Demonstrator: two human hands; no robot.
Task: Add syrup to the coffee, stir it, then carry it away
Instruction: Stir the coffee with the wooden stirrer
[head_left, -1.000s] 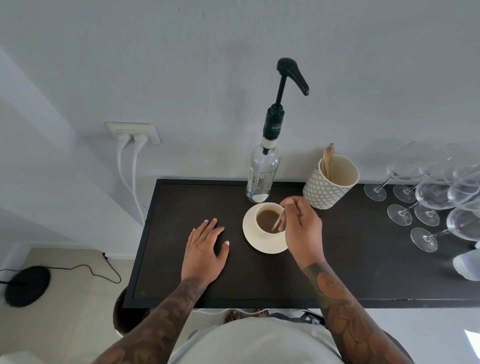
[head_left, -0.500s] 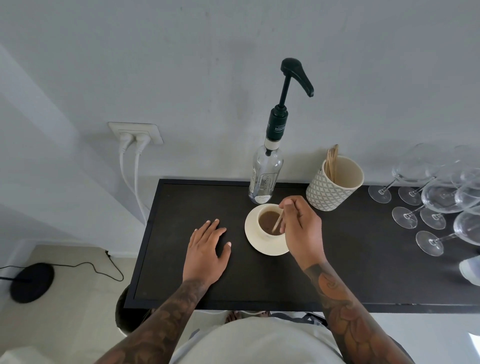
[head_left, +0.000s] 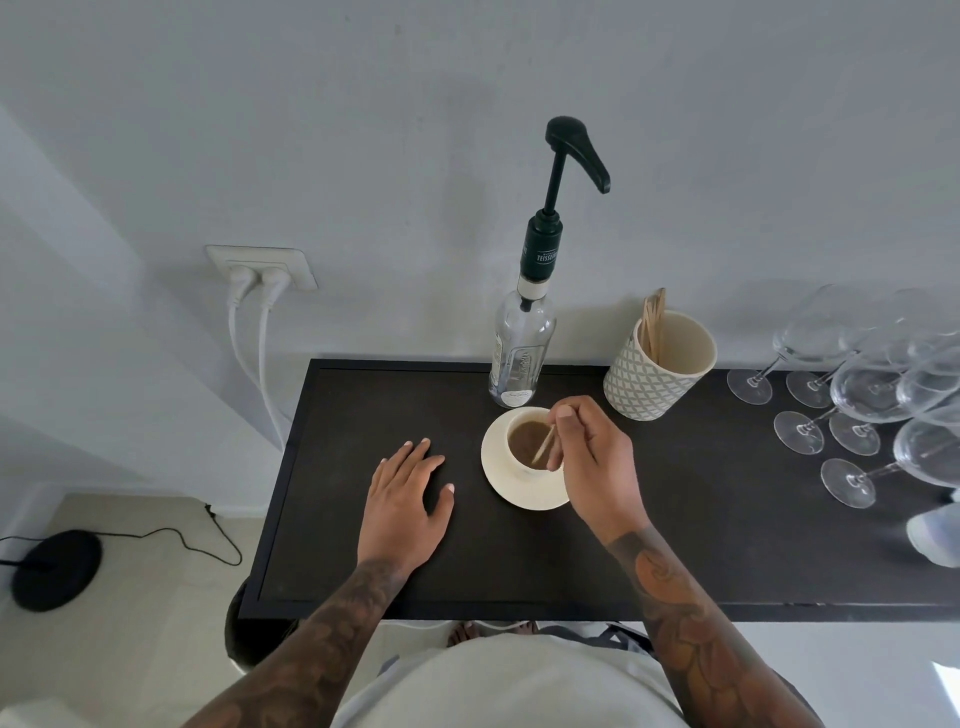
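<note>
Right hand (head_left: 597, 457) pinching stirrer (head_left: 544, 445) in coffee cup (head_left: 527, 441) (left hand (head_left: 402, 499) flat, just beside saucer (head_left: 519, 491))

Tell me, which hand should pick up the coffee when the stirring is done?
Probably the left hand. It lies flat and free on the table beside the saucer, while the right hand pinches the stir stick in the cup.

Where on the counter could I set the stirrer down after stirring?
Bare patch between the right hand and the wine glasses, in front of the patterned cup. Another at the far-left corner beyond the left hand. Crowded around the saucer and syrup bottle.
</note>
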